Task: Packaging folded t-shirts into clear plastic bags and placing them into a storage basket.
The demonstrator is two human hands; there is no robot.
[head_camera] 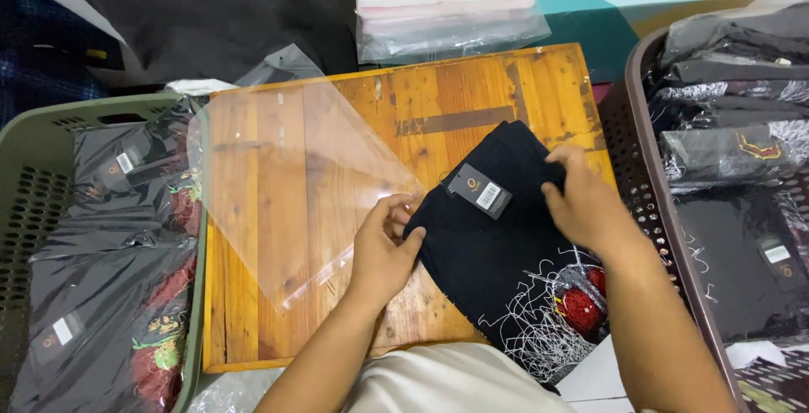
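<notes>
1. Currently, left hand (383,249) pinches the corner of a clear plastic bag (286,185), fingers closed on the film; the bag fans out up and to the left of that hand.
2. Right hand (586,202) lies curled on a folded black printed T-shirt (497,270), fingers gripping its upper edge.
3. T-shirt sits between the two hands, touching both; its hang tag (479,190) lies just left of the right hand.
4. All rests on a wooden board (438,101). Green basket (50,126) well left of left hand; brown basket (645,185) just right of right hand.
</notes>
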